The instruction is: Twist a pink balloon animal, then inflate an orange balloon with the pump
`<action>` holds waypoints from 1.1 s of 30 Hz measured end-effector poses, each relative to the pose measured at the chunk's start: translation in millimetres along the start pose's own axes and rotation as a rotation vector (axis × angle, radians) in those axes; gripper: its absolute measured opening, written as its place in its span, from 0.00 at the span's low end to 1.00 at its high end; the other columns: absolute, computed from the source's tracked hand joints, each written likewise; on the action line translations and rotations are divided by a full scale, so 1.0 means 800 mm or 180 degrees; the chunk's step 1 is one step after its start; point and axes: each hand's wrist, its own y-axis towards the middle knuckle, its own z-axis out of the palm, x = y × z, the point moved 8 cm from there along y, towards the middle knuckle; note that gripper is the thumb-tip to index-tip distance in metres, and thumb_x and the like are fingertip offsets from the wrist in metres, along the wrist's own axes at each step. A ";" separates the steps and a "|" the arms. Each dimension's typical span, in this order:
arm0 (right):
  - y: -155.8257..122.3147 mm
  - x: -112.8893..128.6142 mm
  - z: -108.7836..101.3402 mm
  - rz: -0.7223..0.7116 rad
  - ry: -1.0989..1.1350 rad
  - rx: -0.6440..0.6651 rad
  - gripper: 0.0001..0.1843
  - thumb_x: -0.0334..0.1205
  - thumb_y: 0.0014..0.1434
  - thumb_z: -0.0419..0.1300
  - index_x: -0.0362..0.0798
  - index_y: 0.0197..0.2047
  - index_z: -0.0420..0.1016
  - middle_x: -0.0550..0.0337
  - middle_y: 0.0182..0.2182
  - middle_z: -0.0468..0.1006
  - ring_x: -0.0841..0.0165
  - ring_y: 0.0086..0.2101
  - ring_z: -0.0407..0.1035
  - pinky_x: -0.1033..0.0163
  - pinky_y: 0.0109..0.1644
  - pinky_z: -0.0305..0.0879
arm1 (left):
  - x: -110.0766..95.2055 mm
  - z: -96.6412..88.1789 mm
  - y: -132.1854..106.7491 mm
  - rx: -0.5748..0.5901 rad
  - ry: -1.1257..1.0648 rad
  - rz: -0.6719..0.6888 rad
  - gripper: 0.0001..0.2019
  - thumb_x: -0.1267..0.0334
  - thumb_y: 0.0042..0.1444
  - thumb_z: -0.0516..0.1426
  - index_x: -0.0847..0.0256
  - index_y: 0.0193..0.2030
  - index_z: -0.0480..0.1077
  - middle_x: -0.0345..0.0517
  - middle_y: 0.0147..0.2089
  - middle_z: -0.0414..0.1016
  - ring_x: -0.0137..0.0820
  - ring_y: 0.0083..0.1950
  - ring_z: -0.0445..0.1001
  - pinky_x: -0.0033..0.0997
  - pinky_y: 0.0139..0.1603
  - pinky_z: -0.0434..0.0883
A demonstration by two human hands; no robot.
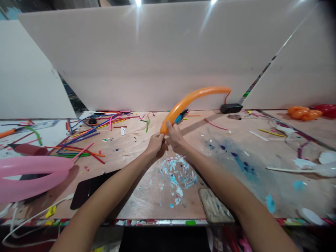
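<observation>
A long orange balloon point(194, 97), blown up and curved, arches up and to the right over the wooden table point(136, 147). Both of my hands meet at its near end. My left hand point(155, 142) is closed in a pinch at the knot end. My right hand point(175, 137) is closed around the balloon's tip just beside it. The balloon's far end tapers into a thin uninflated tail near a black box point(231, 108).
Several uninflated balloons of mixed colours point(86, 134) lie scattered at the left. A pink inflated balloon point(31, 176) sits at the near left, beside a black phone point(89, 189). Orange point(304, 112) and red balloon shapes rest at the far right. White panels wall the back.
</observation>
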 end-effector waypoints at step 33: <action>0.020 -0.020 -0.024 -0.0931 -0.1760 -0.0480 0.22 0.47 0.66 0.47 0.43 0.35 0.77 0.49 0.34 0.82 0.65 0.36 0.76 0.63 0.43 0.69 | -0.001 0.013 0.038 0.0432 0.1397 0.0600 0.09 0.65 0.55 0.56 0.61 0.24 0.66 0.38 0.18 0.66 0.23 0.17 0.63 0.22 0.20 0.59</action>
